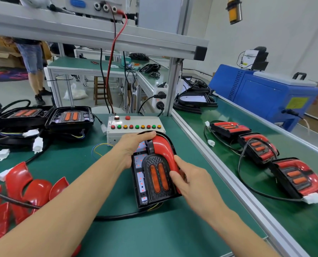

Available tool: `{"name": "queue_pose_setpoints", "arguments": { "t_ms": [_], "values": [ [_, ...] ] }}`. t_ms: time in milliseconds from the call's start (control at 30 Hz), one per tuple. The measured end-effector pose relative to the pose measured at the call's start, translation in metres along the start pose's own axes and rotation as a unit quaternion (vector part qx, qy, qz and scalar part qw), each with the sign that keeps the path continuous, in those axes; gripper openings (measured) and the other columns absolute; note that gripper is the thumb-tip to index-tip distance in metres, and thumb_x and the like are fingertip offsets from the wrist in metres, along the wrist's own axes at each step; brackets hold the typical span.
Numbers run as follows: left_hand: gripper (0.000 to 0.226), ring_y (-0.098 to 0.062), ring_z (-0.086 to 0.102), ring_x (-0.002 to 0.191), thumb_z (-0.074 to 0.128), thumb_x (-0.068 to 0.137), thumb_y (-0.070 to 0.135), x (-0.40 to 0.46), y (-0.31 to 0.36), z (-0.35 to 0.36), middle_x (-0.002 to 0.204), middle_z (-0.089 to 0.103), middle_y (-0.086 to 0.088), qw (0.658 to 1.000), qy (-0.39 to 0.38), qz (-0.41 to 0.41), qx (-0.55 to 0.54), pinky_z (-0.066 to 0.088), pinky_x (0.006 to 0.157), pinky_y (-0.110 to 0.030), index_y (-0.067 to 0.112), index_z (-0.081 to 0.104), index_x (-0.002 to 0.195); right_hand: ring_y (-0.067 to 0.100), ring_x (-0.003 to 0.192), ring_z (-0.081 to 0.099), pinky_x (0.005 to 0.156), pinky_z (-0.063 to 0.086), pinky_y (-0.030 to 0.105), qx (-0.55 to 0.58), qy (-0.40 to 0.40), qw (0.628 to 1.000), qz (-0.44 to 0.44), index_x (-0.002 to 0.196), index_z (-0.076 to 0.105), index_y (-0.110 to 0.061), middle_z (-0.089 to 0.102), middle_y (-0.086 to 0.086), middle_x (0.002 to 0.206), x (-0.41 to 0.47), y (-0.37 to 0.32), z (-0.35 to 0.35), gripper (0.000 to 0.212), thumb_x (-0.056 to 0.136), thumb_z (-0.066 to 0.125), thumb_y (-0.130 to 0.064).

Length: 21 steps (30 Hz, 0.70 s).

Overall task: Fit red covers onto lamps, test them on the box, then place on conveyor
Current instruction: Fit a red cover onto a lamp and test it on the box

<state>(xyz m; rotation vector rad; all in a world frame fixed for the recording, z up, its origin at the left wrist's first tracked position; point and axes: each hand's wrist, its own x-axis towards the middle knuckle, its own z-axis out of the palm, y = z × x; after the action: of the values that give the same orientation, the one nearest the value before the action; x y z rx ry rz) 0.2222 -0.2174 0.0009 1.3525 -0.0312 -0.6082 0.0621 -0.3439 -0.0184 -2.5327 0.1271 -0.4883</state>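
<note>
A black lamp (150, 184) with two orange strips lies on the green bench in front of me. A red cover (162, 147) sits tilted over its top right corner, with the left part of the lamp's white board still showing. My left hand (134, 147) holds the lamp's upper left edge, fingers reaching over the top of the cover. My right hand (189, 175) presses on the cover's right side, thumb beside the orange strips. The white test box (136, 127) with a row of coloured buttons stands just behind the lamp.
Loose red covers (24, 186) are piled at the lower left. Uncovered lamps (69, 117) with cables and white plugs lie at the left back. The conveyor (228, 127) on the right carries three covered lamps (258, 147). A blue machine (265, 93) stands beyond it. A person stands far left.
</note>
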Motion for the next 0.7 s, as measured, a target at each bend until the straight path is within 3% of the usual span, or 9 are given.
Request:
{"name": "queue_pose_setpoints", "arguments": {
  "t_ms": [133,233,333,400,433,500,600,700],
  "values": [
    [0.052,-0.035,0.065,0.101,0.087,0.06,0.028,0.002,-0.001,-0.003,0.103,0.071,-0.015,1.0,0.006,0.011,0.015,0.052,0.09,-0.051,0.007,0.07,0.105,0.02,0.083,0.053,0.08,0.044,0.035,-0.054,0.015,0.998,0.007,0.145,0.042,-0.03,0.056,-0.003,0.087,0.001,0.0,-0.001,0.045,0.101,0.044,-0.036],
    [0.051,-0.034,0.064,0.104,0.087,0.052,0.034,0.002,-0.002,-0.005,0.097,0.073,-0.012,1.0,-0.008,0.024,0.017,0.05,0.094,-0.05,0.01,0.073,0.095,0.017,0.082,0.048,0.072,0.038,0.031,-0.135,0.023,0.99,0.019,0.148,0.034,-0.033,0.048,-0.005,0.086,0.0,-0.005,0.001,0.047,0.102,0.041,-0.037],
    [0.035,-0.032,0.06,0.111,0.086,0.055,0.036,0.004,-0.002,-0.008,0.098,0.074,-0.01,0.998,-0.02,0.042,0.033,0.043,0.101,-0.049,0.015,0.077,0.081,0.014,0.095,0.044,0.073,0.036,0.028,-0.168,0.051,0.984,0.021,0.141,0.047,-0.033,0.048,-0.006,0.104,0.002,-0.002,0.0,0.044,0.097,0.053,-0.036],
    [0.033,-0.028,0.068,0.097,0.085,0.057,0.033,0.005,-0.001,-0.011,0.094,0.074,-0.01,0.998,-0.028,0.049,0.031,0.052,0.09,-0.042,0.013,0.077,0.083,0.011,0.108,0.045,0.087,0.042,0.028,-0.058,0.069,0.995,0.047,0.135,0.053,-0.031,0.044,-0.007,0.123,0.006,0.007,-0.001,0.046,0.09,0.066,-0.033],
    [0.032,-0.025,0.071,0.086,0.084,0.056,0.031,0.006,0.0,-0.013,0.091,0.075,-0.01,0.998,-0.037,0.05,0.024,0.056,0.078,-0.037,0.013,0.078,0.082,0.009,0.111,0.049,0.094,0.043,0.029,0.048,0.04,0.993,0.096,0.136,0.049,-0.03,0.046,-0.009,0.126,0.008,0.01,-0.003,0.051,0.089,0.068,-0.032],
    [0.022,-0.023,0.072,0.071,0.082,0.056,0.027,0.005,0.0,-0.014,0.088,0.074,-0.012,0.997,-0.061,0.046,0.01,0.057,0.06,-0.031,0.014,0.078,0.073,0.01,0.113,0.058,0.102,0.045,0.032,0.251,-0.067,0.95,0.174,0.137,0.047,-0.024,0.06,-0.006,0.126,0.011,0.016,-0.002,0.05,0.091,0.065,-0.031],
    [0.022,-0.024,0.072,0.071,0.082,0.055,0.025,0.005,0.0,-0.015,0.089,0.074,-0.014,0.997,-0.071,0.035,0.008,0.058,0.06,-0.032,0.012,0.077,0.073,0.015,0.098,0.07,0.086,0.053,0.024,0.359,-0.129,0.912,0.15,0.114,0.066,-0.019,0.074,0.0,0.106,0.009,0.025,0.003,0.02,0.098,0.056,-0.025],
    [0.029,-0.025,0.071,0.069,0.081,0.055,0.025,0.005,0.001,-0.013,0.089,0.074,-0.014,0.997,-0.069,0.03,0.011,0.057,0.06,-0.032,0.01,0.074,0.079,0.012,0.086,0.071,0.076,0.052,0.02,0.371,-0.107,0.913,0.127,0.105,0.068,-0.017,0.076,-0.001,0.096,0.008,0.027,0.005,0.018,0.097,0.055,-0.026]
  ]
}}
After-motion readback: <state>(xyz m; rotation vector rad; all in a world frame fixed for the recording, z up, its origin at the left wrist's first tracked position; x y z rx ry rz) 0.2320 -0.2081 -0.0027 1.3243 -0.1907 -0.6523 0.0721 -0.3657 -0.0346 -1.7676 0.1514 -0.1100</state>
